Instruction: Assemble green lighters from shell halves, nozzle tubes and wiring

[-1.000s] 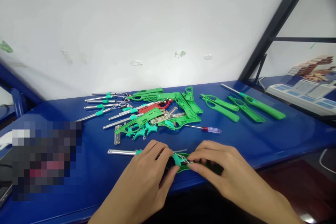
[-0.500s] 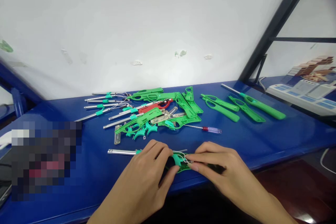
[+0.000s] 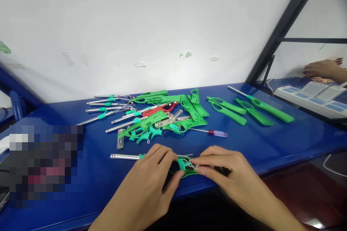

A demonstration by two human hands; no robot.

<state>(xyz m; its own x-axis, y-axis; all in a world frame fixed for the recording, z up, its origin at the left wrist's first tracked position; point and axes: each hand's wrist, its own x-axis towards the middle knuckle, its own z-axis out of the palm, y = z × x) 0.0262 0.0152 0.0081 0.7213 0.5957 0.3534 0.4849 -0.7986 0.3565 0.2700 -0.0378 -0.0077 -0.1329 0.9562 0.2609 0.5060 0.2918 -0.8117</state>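
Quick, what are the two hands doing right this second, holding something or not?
Left hand: closed, pinching the green lighter handle.
Right hand: closed, pinching the same green lighter handle from its other side.

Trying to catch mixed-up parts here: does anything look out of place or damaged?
One thing stands out: a single red shell lies in the heap of green shells at mid-table, the only part of that colour. Nothing looks broken. The green lighter between the left hand and right hand is too covered to judge.
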